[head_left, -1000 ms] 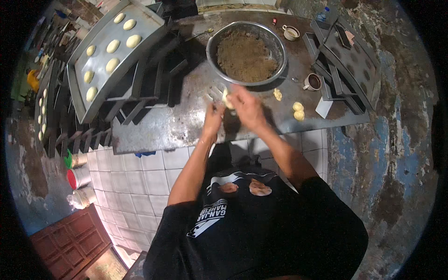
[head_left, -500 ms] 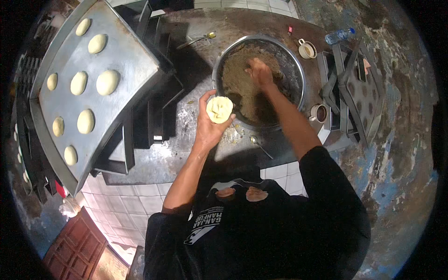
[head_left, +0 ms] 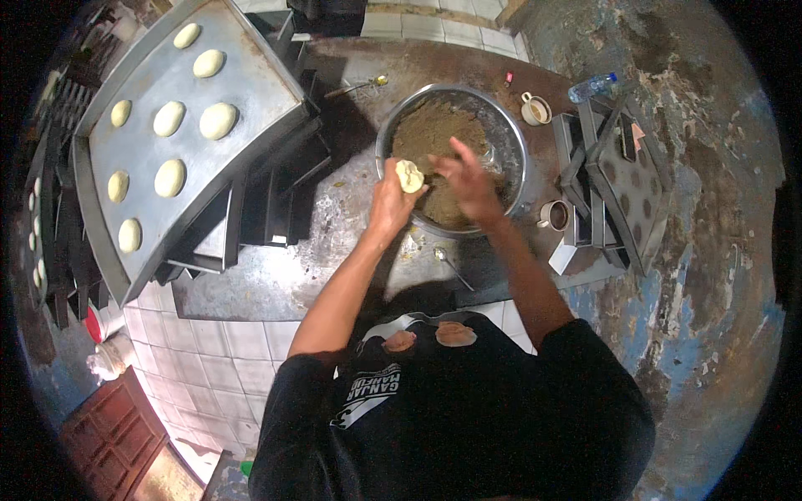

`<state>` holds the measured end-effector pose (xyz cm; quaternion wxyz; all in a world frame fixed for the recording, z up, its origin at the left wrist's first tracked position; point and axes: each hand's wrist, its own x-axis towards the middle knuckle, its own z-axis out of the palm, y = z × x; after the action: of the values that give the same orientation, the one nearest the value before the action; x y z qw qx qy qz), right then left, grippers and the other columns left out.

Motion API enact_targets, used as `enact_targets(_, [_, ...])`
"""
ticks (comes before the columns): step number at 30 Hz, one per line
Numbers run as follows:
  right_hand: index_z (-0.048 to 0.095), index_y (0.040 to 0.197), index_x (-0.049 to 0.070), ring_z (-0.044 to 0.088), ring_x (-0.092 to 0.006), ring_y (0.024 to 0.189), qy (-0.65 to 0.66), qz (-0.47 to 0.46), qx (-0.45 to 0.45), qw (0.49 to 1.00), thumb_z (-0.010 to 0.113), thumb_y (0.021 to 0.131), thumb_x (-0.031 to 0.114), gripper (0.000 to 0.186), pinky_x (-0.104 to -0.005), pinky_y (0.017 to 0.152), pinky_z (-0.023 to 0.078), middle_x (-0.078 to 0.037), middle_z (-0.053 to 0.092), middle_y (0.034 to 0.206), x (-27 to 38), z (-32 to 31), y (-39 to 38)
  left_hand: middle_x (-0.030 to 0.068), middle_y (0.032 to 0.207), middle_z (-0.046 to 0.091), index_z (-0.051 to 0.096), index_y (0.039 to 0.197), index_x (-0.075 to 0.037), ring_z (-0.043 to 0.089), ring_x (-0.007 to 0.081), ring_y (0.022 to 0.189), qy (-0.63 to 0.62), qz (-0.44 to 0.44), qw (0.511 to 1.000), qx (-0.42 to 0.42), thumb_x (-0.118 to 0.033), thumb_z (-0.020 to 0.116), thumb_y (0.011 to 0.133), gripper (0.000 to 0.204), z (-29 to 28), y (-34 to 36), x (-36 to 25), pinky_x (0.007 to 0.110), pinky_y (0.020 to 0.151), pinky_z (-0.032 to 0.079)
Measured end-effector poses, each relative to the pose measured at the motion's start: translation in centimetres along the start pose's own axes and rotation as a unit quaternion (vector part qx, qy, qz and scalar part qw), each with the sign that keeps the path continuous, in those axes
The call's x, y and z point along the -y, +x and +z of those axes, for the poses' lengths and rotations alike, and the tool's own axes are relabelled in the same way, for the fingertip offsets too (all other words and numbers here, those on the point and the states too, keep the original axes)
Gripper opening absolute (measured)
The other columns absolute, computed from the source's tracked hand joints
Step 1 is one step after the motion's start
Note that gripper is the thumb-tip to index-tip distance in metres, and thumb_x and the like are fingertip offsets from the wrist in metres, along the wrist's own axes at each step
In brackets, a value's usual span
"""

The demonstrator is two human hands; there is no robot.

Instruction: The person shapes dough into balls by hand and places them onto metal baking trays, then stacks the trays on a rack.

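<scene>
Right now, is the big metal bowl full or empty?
Neither: the metal bowl is partly filled. A brown crumbly mixture lies inside, while its right inner wall shows bare metal.

L hand (head_left: 393, 202) curled, R hand (head_left: 469, 185) splayed nr it.

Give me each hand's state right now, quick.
Left hand: closed around a pale dough piece.
Right hand: open, motion-blurred, over the metal bowl; cannot tell whether it holds any crumbs.
</scene>
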<state>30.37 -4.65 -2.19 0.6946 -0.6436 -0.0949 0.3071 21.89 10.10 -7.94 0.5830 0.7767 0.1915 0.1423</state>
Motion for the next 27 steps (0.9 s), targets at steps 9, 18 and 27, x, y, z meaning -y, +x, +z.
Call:
enact_targets(9, [0.039, 0.144, -0.003, 0.064, -0.0141, 0.099, -0.07, -0.065, -0.067, 0.993, 0.071, 0.089, 0.009, 0.064, -0.0303, 0.089, 0.053, -0.012, 0.066, 0.108, -1.1, -4.8, -7.8, 0.0196, 0.1, 0.069, 0.045, 0.122, -0.003, 0.07, 0.0312, 0.096, -0.067, 0.096, 0.991, 0.064, -0.01, 0.085, 0.075, 0.062, 3.9, -7.7, -6.2, 0.041, 0.08, 0.054])
enact_targets(18, [0.062, 0.113, 0.004, 0.063, -0.0323, 0.083, -0.384, -0.379, -0.092, 0.837, 0.072, 0.082, 0.015, 0.034, -0.0411, 0.079, 0.053, -0.014, 0.068, 0.09, 1.7, -1.1, -20.3, 0.0215, 0.094, 0.07, 0.065, 0.109, 0.003, 0.069, 0.0402, 0.088, 0.103, 0.23, 0.968, 0.001, -0.025, 0.073, 0.085, 0.038, 3.5, -15.6, -6.6, 0.04, 0.079, 0.053])
enact_targets(27, [0.043, 0.138, 0.0, 0.065, -0.015, 0.089, -0.102, -0.07, 0.192, 0.974, 0.071, 0.086, 0.0, 0.059, -0.0287, 0.078, 0.054, -0.008, 0.066, 0.103, 0.4, -1.1, -20.4, 0.0093, 0.122, 0.068, 0.059, 0.138, -0.004, 0.062, 0.0156, 0.108, -0.009, 0.016, 0.994, 0.111, -0.03, 0.058, 0.102, 0.044, -1.9, -22.7, -10.2, 0.031, 0.091, 0.05])
